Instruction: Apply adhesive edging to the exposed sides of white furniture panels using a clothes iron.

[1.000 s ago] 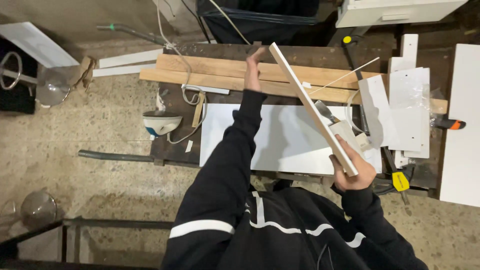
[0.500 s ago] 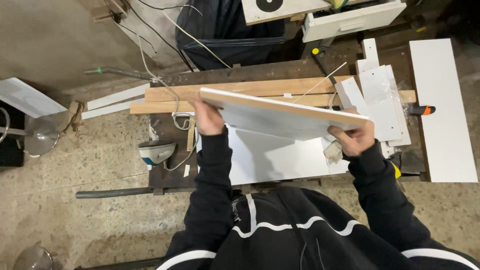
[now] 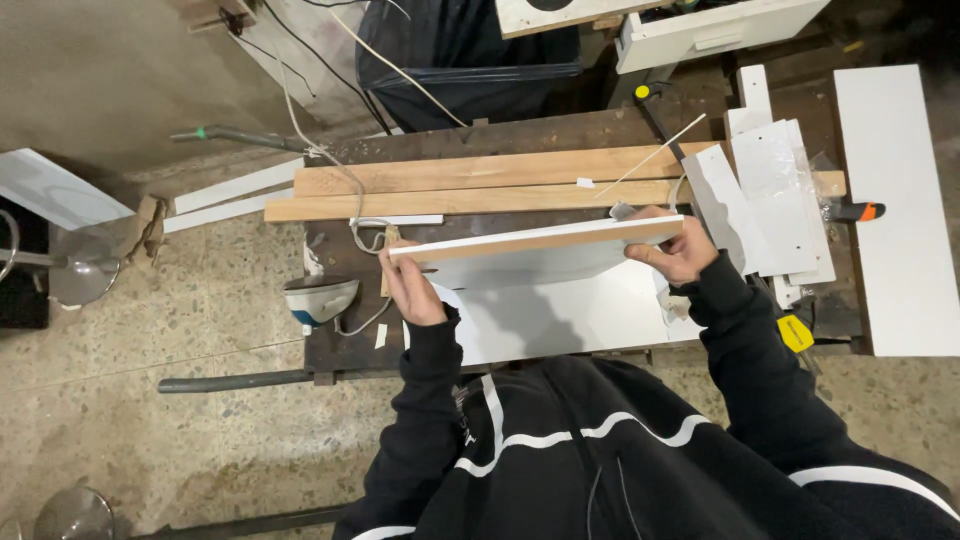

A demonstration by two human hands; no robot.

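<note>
both hands are clamped on a long white laminated board, held nearly level above the table with its raw brown edge toward the camera. the left hand pinches one end, the right hand grips the other, so the board hangs between them with nothing under its middle.

the risks, as i judge them: the grip is only at the two ends, so a slip on either side would drop that corner onto the white panel lying below and could chip the laminate. the iron sits just beside the left hand, and its cord runs over the two wooden planks; a swing of the board's left end could catch the cord and drag the iron. on the right, the stacked white offcuts lie near the board's end and could be knocked.
</note>
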